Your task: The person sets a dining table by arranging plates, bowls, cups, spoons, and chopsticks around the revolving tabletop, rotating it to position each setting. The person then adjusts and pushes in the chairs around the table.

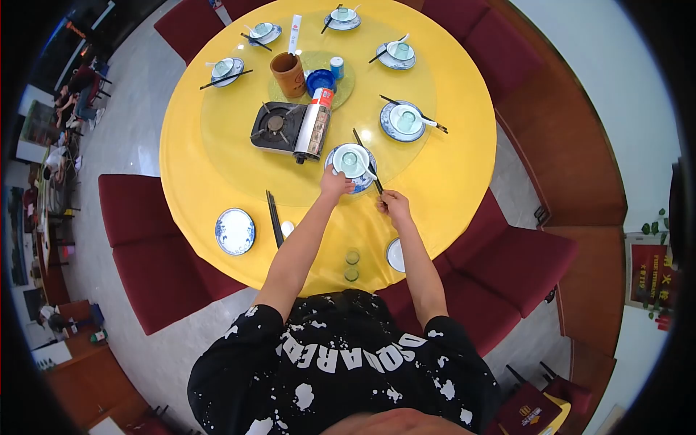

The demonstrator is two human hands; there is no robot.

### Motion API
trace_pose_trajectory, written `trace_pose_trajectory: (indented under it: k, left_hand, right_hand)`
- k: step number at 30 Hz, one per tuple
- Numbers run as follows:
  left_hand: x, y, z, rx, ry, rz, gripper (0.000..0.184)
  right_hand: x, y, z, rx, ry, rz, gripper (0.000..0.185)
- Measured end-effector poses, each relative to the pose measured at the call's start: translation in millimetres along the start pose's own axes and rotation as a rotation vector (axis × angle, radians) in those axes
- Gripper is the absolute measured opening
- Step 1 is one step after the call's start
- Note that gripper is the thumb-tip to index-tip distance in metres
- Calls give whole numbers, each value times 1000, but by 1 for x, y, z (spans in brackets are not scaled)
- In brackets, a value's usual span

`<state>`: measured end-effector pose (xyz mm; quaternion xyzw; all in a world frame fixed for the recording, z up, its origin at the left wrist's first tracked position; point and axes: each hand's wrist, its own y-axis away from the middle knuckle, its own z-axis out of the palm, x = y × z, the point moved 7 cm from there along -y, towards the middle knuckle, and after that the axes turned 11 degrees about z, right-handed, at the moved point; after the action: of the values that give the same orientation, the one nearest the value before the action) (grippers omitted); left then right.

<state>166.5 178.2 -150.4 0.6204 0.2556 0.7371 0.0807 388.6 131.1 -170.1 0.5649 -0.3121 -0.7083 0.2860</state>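
One round white porcelain plate with blue patterning (235, 232) lies at the left of the glossy yellow tablecloth (467, 188). Next come loose, slender black chopsticks (272, 212), with a small smooth white piece (288, 229) beside them, too small to identify. Beyond them stands a boxy black-and-silver portable stove (275, 125).

The left hand (336, 184) touches the near-left edge of a blue-and-white saucer (364, 185); whether its fingers clamp the rim or merely steady it, I cannot tell. On that saucer sits a rounded white bowl (363, 154) holding a translucent pale-green cup (349, 159), with a glossy white spoon (372, 174) slanting out to the right. Two small greenish glasses (352, 257) stand nearer the body.

The right hand (394, 204) has its fingers together, pinched on the near end of a straight dark chopstick pair (378, 187) running along the saucer's right side. The step in hand looks like lining this pair up with the bowl; the next move probably calls for a light release that leaves the spoon undisturbed.
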Motion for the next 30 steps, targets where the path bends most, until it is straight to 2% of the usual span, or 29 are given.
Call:
trace_pose_trajectory:
  k: [7,16,19,23,26,27,30]
  left_hand:
    - [-4,10,0,91,7,48,52]
    - [-14,17,-5,112,-21,98,56]
    - [-16,21,-5,110,-15,128,56]
    - [5,57,-22,84,-119,242,57]
    - [6,76,-78,147,-585,506,59]
    - [13,76,-109,245,-868,659,62]
    - [4,81,-164,199,-1300,494,79]
  right_hand:
    - [4,10,-6,9,-219,29,28]
    - [19,-3,-16,-44,-269,8,28]
    - [19,4,-17,-13,-271,52,31]
    - [5,28,-29,149,-173,30,34]
    - [-8,72,-40,318,-179,-76,31]
    - [-10,86,-44,367,-180,-107,30]
    - [13,121,-59,443,-146,-121,30]
